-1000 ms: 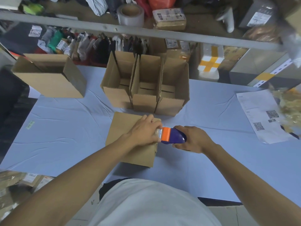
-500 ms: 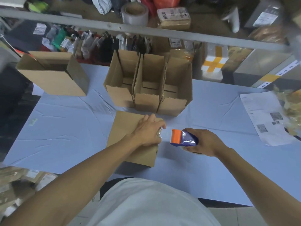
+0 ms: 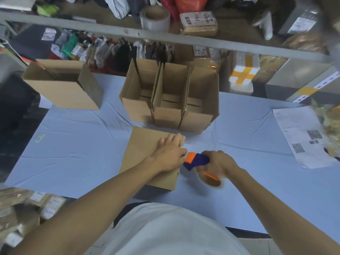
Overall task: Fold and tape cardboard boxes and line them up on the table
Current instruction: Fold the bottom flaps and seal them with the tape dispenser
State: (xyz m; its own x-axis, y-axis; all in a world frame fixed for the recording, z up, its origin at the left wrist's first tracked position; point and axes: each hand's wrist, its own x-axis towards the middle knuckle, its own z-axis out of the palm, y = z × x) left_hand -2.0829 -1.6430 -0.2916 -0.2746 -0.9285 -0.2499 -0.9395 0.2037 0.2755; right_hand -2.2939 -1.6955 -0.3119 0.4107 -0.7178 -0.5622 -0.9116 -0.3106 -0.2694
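cluttered shelf (image 3: 165, 36), blue table (image 3: 77, 155)

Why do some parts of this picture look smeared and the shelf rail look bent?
Head view: the right hand and its purple and orange tape dispenser are motion-blurred; so is the right edge of the frame. The wide-angle lens bows the grey metal shelf rail. Light is soft and even, with faint shadows only, one under the closed brown cardboard box; the three open cardboard boxes stay sharp.

plain brown cardboard boxes (image 3: 169, 100) stand on a pale blue table cloth (image 3: 77, 144); an orange-and-purple tape dispenser (image 3: 196, 160) sits beside a brown box (image 3: 145, 150); a white sheet (image 3: 301, 135) carries black qr codes.
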